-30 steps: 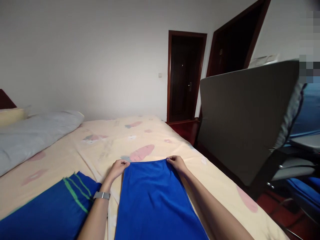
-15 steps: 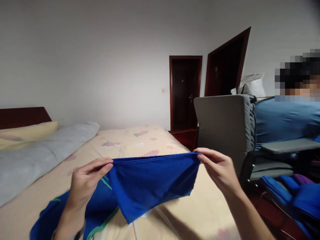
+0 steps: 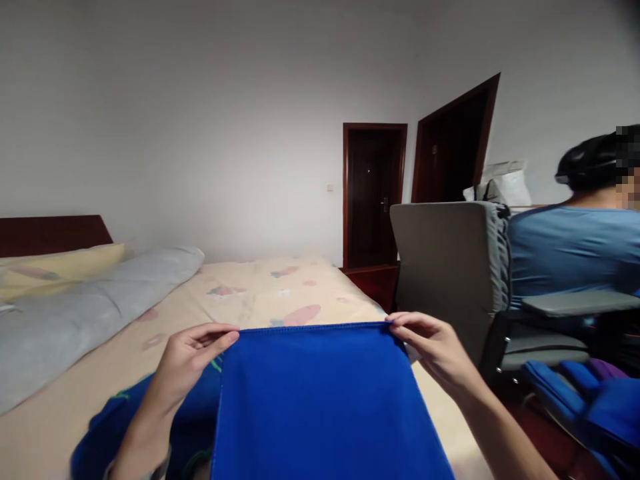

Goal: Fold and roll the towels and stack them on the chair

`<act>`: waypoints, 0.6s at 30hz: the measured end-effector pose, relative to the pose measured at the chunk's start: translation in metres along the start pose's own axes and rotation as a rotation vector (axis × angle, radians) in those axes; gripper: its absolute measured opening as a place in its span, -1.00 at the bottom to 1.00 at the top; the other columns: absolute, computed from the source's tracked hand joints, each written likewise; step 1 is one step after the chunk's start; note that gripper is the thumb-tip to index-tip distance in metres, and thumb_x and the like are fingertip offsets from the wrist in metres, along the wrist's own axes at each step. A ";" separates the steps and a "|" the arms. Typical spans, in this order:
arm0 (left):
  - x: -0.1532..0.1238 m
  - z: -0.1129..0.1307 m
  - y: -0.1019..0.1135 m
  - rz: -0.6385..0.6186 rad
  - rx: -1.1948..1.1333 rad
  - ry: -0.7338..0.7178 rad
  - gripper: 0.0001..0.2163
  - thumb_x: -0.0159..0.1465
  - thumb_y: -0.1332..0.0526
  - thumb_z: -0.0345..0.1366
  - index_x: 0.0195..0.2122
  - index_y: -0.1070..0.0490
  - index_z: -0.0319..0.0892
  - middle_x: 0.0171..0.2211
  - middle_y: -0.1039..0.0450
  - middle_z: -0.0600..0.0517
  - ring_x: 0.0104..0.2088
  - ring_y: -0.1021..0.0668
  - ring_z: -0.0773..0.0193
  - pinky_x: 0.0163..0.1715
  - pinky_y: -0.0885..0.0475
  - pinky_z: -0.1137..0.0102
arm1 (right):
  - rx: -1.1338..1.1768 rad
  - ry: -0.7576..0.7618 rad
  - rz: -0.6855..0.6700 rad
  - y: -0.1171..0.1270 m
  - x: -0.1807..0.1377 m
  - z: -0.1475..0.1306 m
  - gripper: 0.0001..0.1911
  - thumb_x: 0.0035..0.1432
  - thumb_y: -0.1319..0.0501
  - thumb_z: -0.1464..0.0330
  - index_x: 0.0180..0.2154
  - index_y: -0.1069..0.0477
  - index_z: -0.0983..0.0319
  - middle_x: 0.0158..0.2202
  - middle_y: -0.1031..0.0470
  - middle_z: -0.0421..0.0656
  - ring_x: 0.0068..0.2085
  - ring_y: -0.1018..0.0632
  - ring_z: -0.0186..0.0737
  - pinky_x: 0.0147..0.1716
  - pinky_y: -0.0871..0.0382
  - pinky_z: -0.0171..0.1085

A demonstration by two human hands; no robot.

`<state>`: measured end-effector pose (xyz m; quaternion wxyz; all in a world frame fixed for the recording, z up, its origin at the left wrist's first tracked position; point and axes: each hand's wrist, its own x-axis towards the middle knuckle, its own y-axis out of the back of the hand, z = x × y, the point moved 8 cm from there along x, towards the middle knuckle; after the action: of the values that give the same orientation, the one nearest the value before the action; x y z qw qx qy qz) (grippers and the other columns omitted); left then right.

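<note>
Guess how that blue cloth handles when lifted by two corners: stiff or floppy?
Probably floppy: the blue cloth hangs flat only because the left hand and right hand pinch its top corners taut. Likely light, since fingertip pinches carry it. It looks smooth, so it may slip.

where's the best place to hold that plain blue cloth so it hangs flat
Take the plain blue cloth at the two corners of its stitched top edge, one pinch from each side. That is where the left hand and right hand have it: the hem runs straight and taut between them and the cloth below looks smooth. A grip mid-edge would probably let the corners droop.
</note>
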<state>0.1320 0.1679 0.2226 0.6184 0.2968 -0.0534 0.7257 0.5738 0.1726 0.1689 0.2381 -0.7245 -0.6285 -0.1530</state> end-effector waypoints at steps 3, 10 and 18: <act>0.036 -0.068 -0.036 -0.095 0.005 0.057 -0.61 0.06 -0.46 -0.04 -0.19 -0.60 -0.21 -0.30 -0.69 -0.09 -0.23 -0.70 0.06 -0.26 -0.61 0.34 | -0.074 -0.096 -0.063 -0.008 0.037 0.081 -0.60 -0.10 -0.54 0.09 -0.31 -0.65 0.24 -0.17 -0.65 0.01 -0.15 -0.62 -0.05 -0.17 -0.53 -0.20; 0.108 -0.269 -0.154 -0.136 0.273 0.212 -0.81 0.06 -0.34 -0.30 -0.28 -0.52 -0.19 -0.46 -0.65 -0.04 -0.30 -0.71 0.03 -0.25 -0.57 0.29 | -0.511 -0.202 -0.054 -0.029 0.105 0.284 -0.72 -0.02 -0.38 0.15 -0.43 -0.58 0.26 -0.43 -0.64 -0.07 -0.35 -0.64 -0.07 -0.32 -0.51 -0.19; 0.139 -0.326 -0.169 -0.140 0.538 0.107 -0.88 0.19 -0.19 -0.42 -0.29 -0.50 -0.15 -0.34 -0.63 -0.07 -0.27 -0.68 0.09 -0.21 -0.51 0.31 | -0.770 -0.093 -0.130 -0.037 0.124 0.334 -0.78 0.22 -0.16 0.40 -0.22 -0.59 0.22 -0.18 -0.64 -0.04 -0.10 -0.62 -0.03 -0.02 -0.45 -0.13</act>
<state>0.1616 0.4724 -0.0237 0.5680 0.4147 0.1944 0.6838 0.5317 0.4597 -0.0415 -0.0898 -0.7257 -0.5797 -0.3594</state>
